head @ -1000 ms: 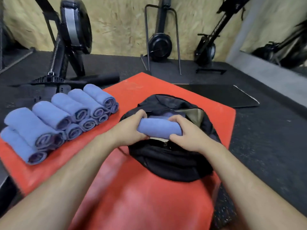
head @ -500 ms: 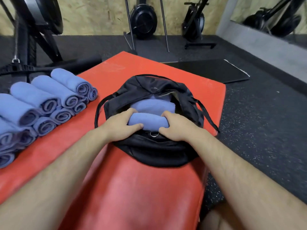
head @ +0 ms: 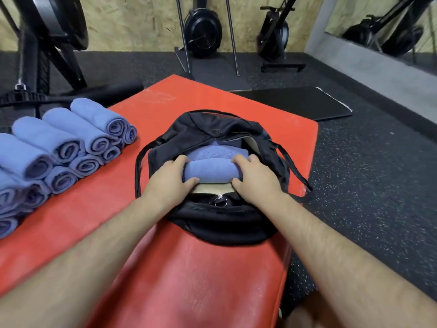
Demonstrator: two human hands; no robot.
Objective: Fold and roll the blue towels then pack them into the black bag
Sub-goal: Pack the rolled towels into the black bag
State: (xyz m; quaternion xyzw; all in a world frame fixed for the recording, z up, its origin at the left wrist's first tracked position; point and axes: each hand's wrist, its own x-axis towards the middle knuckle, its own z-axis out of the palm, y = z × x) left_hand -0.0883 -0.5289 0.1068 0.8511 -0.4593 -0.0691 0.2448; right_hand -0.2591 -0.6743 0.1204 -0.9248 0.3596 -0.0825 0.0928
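**Rolled blue towel [head: 210,170] being seated in the open mouth of the black bag [head: 212,228].** The roll is being held crosswise by both ends. The left hand [head: 169,179] is being wrapped round the left end, with the fingers over the far side and the thumb on the near side. The right hand [head: 256,178] is being wrapped round the right end in the same way.

One second ago the roll was being carried clear above the opening. It is now being pressed lower, just behind the tan lining [head: 212,187] of the near zip edge. It is also being laid against a second blue towel [head: 217,151] already lying deeper inside. Placement of this roll is therefore being judged as nearly complete, with only the release outstanding.

The zip pull ring [head: 220,201] is being left hanging at the near rim. The bag is being supported by the red mat [head: 189,280].

To the left, well apart from the bag, a stack of rolled towels [head: 71,147] is being kept in two tiers, still unpacked. Most of the packing is thus being judged as still ahead. With two towels already filling the visible opening, room for the rest is being regarded as uncertain.

Beyond the mat, gym machines [head: 203,31] are being shown standing on the speckled rubber floor [head: 366,174] against the board wall.
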